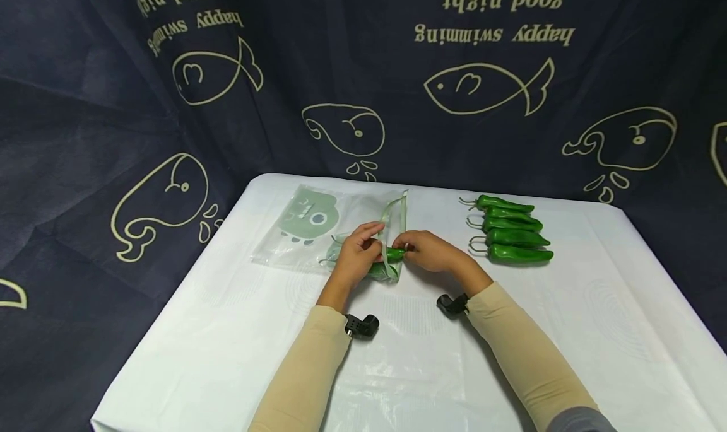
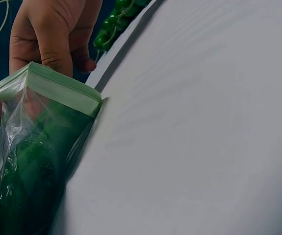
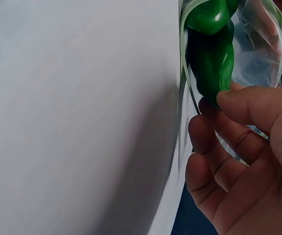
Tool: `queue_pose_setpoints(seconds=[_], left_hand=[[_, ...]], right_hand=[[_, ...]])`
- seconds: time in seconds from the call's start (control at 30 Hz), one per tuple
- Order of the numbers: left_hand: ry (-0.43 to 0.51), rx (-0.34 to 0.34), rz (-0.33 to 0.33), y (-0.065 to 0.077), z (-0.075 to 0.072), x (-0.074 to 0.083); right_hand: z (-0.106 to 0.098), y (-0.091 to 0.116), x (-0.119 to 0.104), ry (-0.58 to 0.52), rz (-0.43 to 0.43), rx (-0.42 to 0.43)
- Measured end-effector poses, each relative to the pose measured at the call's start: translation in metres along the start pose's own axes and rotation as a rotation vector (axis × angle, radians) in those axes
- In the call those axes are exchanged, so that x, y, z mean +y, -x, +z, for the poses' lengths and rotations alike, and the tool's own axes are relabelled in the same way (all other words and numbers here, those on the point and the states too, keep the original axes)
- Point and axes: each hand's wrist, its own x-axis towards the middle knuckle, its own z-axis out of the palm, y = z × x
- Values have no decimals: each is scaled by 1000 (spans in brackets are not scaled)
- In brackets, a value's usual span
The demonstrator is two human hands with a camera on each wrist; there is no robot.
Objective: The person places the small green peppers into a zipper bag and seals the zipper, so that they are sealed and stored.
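A clear zip bag [image 1: 360, 208] with a green cartoon print lies on the white table, its mouth toward the right. My left hand [image 1: 359, 255] holds the bag's mouth open near its pale green zip strip [image 2: 62, 90]. With thumb and fingers, my right hand [image 1: 430, 250] pinches the tip of a green pepper [image 3: 212, 66] at the mouth, most of the pepper being inside. Another green pepper [image 3: 208, 17] lies beside it in the bag. Plastic and fingers hide part of the bag's contents.
Several green peppers [image 1: 519, 254] lie in a row on the right of the white table [image 1: 568, 331], stems pointing left. A dark cloth [image 1: 397, 148] with fish and whale drawings hangs behind the table's far edge.
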Motion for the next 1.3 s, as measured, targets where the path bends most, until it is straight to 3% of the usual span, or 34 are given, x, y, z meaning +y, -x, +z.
queue_pose_setpoints(seconds=[0.7, 0.93, 1.2, 1.3], left_hand=[[19, -12, 9, 0, 0, -1], [31, -41, -17, 11, -1, 31], [20, -37, -21, 12, -1, 31], [18, -33, -24, 7, -1, 20]], right_hand=[[2, -12, 2, -26, 28, -19], [2, -15, 3, -21, 53, -24], [1, -15, -2, -14, 52, -17], [1, -16, -2, -12, 47, -14]])
